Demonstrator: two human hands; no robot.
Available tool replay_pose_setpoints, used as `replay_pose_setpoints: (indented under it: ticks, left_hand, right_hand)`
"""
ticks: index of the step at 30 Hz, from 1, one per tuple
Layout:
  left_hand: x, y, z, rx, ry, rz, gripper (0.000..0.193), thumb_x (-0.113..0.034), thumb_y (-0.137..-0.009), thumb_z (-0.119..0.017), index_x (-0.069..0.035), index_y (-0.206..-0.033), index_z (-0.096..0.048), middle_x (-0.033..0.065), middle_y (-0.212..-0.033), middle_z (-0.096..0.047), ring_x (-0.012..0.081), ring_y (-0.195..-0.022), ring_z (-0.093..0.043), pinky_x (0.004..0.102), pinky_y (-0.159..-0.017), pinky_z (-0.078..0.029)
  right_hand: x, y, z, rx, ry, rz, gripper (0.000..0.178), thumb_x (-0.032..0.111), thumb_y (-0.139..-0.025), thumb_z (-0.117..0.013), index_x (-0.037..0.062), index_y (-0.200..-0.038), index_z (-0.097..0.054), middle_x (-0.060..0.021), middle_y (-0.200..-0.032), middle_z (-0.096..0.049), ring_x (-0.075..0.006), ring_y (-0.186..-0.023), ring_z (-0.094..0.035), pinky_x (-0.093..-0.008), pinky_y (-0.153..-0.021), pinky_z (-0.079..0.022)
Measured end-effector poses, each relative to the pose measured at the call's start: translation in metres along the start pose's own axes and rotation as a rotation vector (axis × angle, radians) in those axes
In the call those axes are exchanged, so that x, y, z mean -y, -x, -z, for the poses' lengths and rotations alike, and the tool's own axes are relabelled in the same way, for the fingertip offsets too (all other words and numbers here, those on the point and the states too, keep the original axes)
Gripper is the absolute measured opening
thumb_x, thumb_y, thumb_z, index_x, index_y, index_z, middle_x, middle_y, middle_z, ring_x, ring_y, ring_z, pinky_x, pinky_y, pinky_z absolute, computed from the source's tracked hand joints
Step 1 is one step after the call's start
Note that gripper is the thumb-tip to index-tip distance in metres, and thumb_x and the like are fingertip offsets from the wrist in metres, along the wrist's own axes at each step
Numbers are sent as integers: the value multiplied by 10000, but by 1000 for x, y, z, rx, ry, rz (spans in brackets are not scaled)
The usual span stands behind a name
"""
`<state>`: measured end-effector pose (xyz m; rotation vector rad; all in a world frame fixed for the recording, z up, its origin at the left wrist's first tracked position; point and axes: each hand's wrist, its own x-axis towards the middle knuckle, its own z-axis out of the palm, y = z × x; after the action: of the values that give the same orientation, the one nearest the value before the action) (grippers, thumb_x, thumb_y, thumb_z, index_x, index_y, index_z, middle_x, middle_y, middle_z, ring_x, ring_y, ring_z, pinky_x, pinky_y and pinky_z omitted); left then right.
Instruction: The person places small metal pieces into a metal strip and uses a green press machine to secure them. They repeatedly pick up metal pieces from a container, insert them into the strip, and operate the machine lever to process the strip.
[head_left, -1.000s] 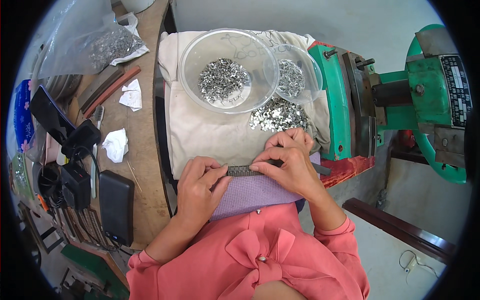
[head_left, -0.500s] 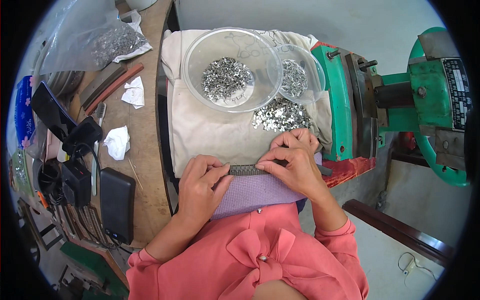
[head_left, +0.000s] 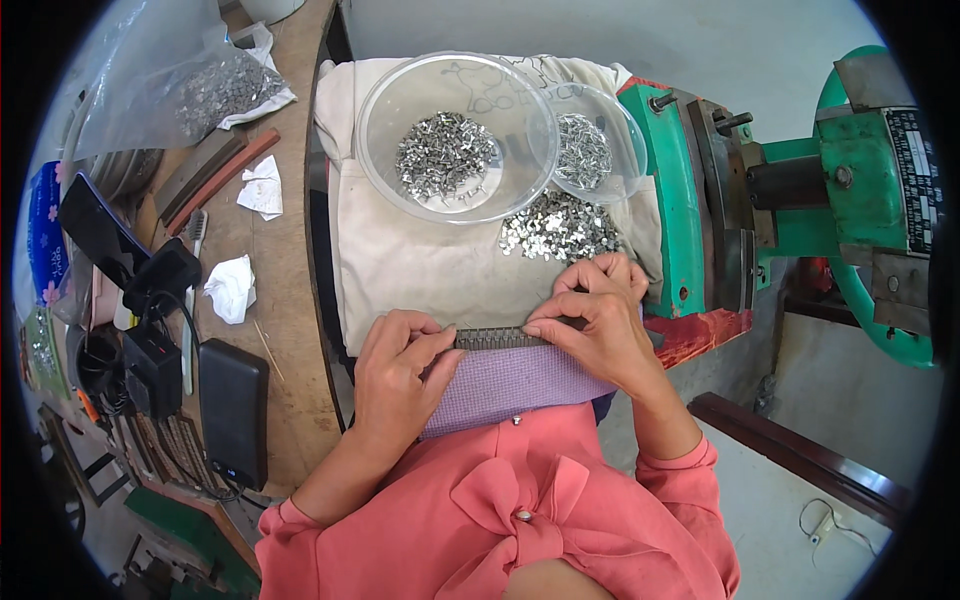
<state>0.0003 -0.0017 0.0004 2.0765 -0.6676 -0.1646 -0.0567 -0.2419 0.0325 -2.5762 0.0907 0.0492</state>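
Observation:
A narrow dark metal strip [head_left: 497, 338] with a row of small slots or teeth lies across the near edge of the beige cloth, by the purple checked cloth [head_left: 500, 385]. My left hand [head_left: 400, 370] grips its left end between thumb and fingers. My right hand [head_left: 600, 320] is closed around its right part, thumb on the upper edge; its fingertips hide whatever small thing may be between them. Just beyond my right hand lies a loose pile of small shiny metal pieces [head_left: 560, 226].
Behind stand a large clear plastic tub [head_left: 365, 150] and a smaller clear bowl [head_left: 635, 165], both holding small metal parts. A green machine [head_left: 680, 220] borders the right. The wooden bench [head_left: 300, 400] at left carries a black power bank [head_left: 234, 412], a phone [head_left: 100, 225] and crumpled tissues [head_left: 231, 289].
My right hand has slid slightly right along the strip, uncovering more of its slots. My left hand stays at the left end. The whole view has shifted a little.

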Motion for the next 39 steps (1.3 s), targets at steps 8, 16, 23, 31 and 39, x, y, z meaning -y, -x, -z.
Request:
replay_pose_setpoints:
  ticks: [8,16,23,31,39]
  left_hand:
    - [-2,-2,1,-12,-14,-15,254,6,-683,-832,4,-922,-744,79,-925,-640,258,-816,-607,372,-682,-496]
    - [-2,-1,0,-16,-15,-15,258,2,-681,-836,1,-922,-745,79,-926,-640,258,-816,-607,370,-681,-494]
    - [-1,0,-1,-21,-6,-11,257,-1,-680,-839,-2,-920,-749,77,-923,-638,256,-807,-601,370,-680,-492]
    - [-3,0,1,4,-9,12,267,-6,-695,-838,-5,-950,-759,100,-935,-639,263,-842,-610,362,-698,-493]
    - [-2,1,1,32,-5,43,275,3,-701,-830,-2,-967,-759,111,-946,-644,268,-876,-619,352,-721,-494]
  right_hand:
    - [0,0,2,9,-7,-6,177,328,-713,-861,184,-810,-823,49,-892,-573,-235,-1030,-454,-444,-971,-234]
    - [1,0,3,8,-4,-20,163,305,-712,-864,180,-807,-821,47,-892,-578,-235,-1035,-457,-445,-993,-231]
    - [-3,3,9,11,13,-33,141,290,-720,-860,189,-810,-819,55,-905,-585,-227,-1035,-460,-441,-995,-239]
    - [-7,5,11,58,-28,-43,114,244,-744,-841,190,-842,-820,72,-890,-594,-189,-1004,-474,-404,-982,-251]
    - [-6,5,10,43,-11,-15,106,241,-757,-832,185,-845,-816,63,-908,-609,-197,-1010,-485,-404,-985,-251]
